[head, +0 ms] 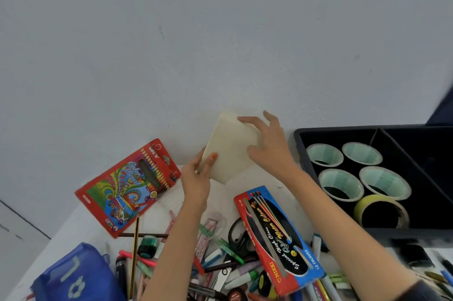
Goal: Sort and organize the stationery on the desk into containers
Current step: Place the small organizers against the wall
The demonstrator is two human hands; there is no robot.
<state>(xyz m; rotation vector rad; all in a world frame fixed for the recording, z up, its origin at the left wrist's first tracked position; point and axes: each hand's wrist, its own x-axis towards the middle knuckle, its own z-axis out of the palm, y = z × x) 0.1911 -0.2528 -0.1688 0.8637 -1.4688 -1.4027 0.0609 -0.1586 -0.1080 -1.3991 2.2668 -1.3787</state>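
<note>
A cream-coloured block of paper [228, 153] is held tilted against the wall at the back of the white desk [259, 178]. My left hand [197, 178] grips its lower left edge, thumb across the face. My right hand [268, 144] lies on its right side with fingers spread over the top corner. A black divided tray [301, 136] at the right holds several pale green tape rolls [340, 184] and a yellow tape roll [381, 212].
A red coloured-pencil box [127, 185] lies at the left, a red-and-blue pencil box [277, 239] under my right arm. Loose pens, markers, pencils and black scissors [236, 232] cover the near desk. A blue container [73, 276] stands bottom left.
</note>
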